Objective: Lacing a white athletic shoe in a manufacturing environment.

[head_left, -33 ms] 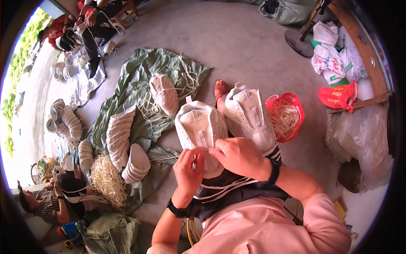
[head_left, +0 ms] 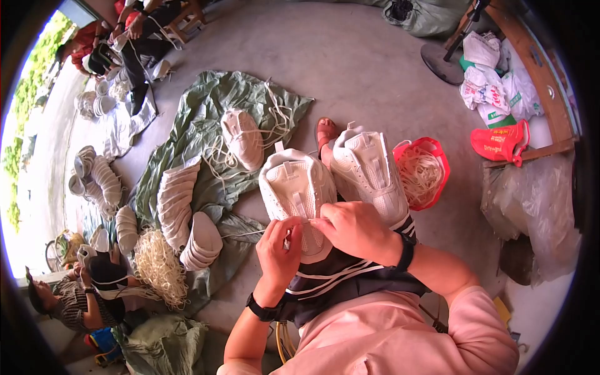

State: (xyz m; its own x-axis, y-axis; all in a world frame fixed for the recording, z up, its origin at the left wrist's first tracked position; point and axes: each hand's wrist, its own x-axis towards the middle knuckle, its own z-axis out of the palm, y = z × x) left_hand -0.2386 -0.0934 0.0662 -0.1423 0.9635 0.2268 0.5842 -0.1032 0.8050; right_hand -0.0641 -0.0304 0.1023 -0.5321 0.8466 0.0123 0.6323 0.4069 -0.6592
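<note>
A white sneaker upper (head_left: 289, 181) lies across my lap, its heel end pointing away from me. Over its lower lacing area my left hand (head_left: 278, 250) pinches a thin white shoelace (head_left: 249, 234), which trails off to the left. From the right, my right hand (head_left: 362, 232) bends over the same upper with thumb and fingers pressed together at the lace; its fingertips almost meet those of the left. The palms hide the exact grip and part of the toe. Beside it on my lap rests a second white upper (head_left: 369, 165). Loose lace strands cross my dark clothing.
A red bag of laces (head_left: 422, 175) stands right of my knees. On the left, a green sheet (head_left: 200, 119) bears a laced upper (head_left: 242, 140), near stacked uppers (head_left: 175, 203) and a lace heap (head_left: 159, 265). Other people (head_left: 78, 300) work at left. Plastic bags (head_left: 487, 87) lie far right.
</note>
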